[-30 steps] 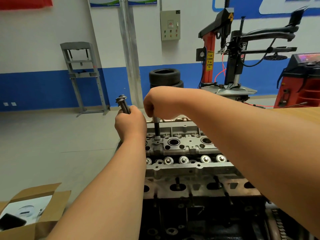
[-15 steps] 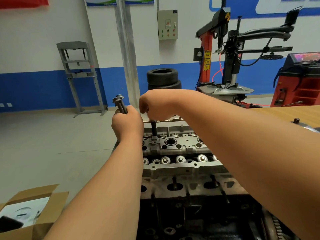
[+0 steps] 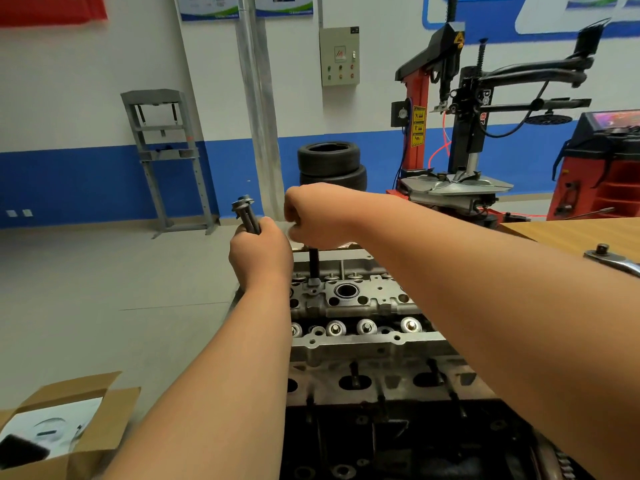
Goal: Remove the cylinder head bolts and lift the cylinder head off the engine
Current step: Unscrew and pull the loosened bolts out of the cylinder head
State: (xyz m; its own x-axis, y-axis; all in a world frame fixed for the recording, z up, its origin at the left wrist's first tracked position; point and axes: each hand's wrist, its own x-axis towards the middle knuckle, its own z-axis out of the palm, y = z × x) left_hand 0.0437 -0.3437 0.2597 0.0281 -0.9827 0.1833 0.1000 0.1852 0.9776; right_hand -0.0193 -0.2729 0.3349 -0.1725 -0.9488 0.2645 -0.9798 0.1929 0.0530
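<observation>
Head view: L hand (image 3: 259,251) is fisted round a bolt bundle (image 3: 246,213), several long dark bolts held together, flanged heads up and tilted a bit to the left, above the far-left corner of the cylinder head (image 3: 356,299). R hand (image 3: 315,216) is just beside it, to the right and slightly higher, fingers curled down round the top of an upright bolt (image 3: 313,263). Fingertips are blurred, so the exact grip isn't clear. The bolt's shank stands vertical, lower end at a hole in the head's far-left area.

The cyl. head sits on the engine block (image 3: 381,427), centre frame, w/ a row of round shiny valve tops along its near side and a large bore hole in the mid top. Both forearms reach over it from the near side.

Far right: ratchet (image 3: 613,259) lies on a wooden worktop (image 3: 571,233), well apart from the hands. Bottom left: open cardboard box (image 3: 69,427) on the floor. Background: stacked tyres (image 3: 330,164), tyre changer (image 3: 450,133), grey press frame (image 3: 166,157) against the blue and white wall.
</observation>
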